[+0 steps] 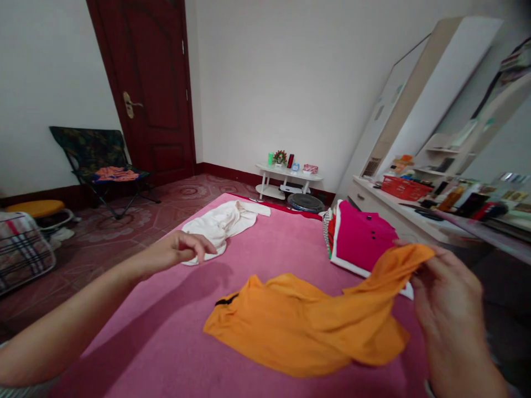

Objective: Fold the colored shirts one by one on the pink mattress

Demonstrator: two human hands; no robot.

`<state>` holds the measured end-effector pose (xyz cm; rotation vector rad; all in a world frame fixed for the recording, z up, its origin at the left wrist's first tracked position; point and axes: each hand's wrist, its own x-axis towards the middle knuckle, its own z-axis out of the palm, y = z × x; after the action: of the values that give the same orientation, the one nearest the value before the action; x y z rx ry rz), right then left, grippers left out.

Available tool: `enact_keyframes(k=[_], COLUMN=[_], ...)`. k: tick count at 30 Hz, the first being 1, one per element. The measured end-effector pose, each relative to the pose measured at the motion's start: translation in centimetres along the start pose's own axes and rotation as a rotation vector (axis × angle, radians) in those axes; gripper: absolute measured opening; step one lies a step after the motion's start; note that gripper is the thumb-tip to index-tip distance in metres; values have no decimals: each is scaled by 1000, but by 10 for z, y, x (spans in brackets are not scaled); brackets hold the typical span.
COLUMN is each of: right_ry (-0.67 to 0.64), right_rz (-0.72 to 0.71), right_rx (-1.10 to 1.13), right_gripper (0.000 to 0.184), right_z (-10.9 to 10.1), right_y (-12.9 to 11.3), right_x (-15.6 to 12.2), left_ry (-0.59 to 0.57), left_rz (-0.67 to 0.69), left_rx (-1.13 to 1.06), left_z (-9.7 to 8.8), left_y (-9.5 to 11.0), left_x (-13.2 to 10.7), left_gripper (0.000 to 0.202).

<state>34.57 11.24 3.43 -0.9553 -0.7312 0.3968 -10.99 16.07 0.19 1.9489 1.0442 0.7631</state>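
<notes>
An orange garment (298, 326), perhaps a shirt, lies spread and creased on the pink bed cover (265, 260). A small black strip shows at its left edge. At the right, my right hand (450, 284) pinches one end of it and lifts that part off the cover. My left hand (182, 249) hangs in the air with loosely bent fingers and nothing in them, casting a shadow on the cover. Behind that hand lies a crumpled white garment (226, 224). Beyond my right hand sits a stack of folded clothes with a magenta garment (363, 235) on top.
A dresser (359, 196) with a red basket (404, 188) and bottles stands along the right. Beyond the bed is a low white table (286, 172). A folding chair (97, 149) with cloth on it stands left, near a dark red door (151, 83).
</notes>
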Motion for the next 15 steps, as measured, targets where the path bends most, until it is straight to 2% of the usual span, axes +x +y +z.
enact_keyframes(k=[2,3,5,6,7,8,10,12,13,15], right_ry=[-234,-344,-498,-524,-509,-466,-337,-188,-128,-35], right_rz=[76,62,-23,-66,-99,-116,-113,-121,-145,-231], right_rx=[-180,-260,-378,-406,-413,-402,-304,-149,-76,18], right_gripper=[22,25,26,25,24,23,20,16,12,8], right_z=[11,17,27,31,33,34,33,30,29,27], right_y=[-17,-25,-38,-43,-46,-48,-52,-57,-60,-68], right_x=[-21,-35,-61,-72,-81,-87,-89,-82,-77,-66], left_ry=[25,18,-33,-55,-72,-110,-128,-129,-120,-84], left_rz=[94,134,198,238,282,300,280,228,206,178], left_rx=[41,45,50,61,84,116,216,347,410,486], left_z=[31,51,94,115,134,152,181,199,203,195], left_y=[21,35,66,81,94,103,107,93,81,56], left_x=[13,18,24,27,29,31,39,52,60,77], left_gripper=[28,33,55,72,81,78,55,31,23,17])
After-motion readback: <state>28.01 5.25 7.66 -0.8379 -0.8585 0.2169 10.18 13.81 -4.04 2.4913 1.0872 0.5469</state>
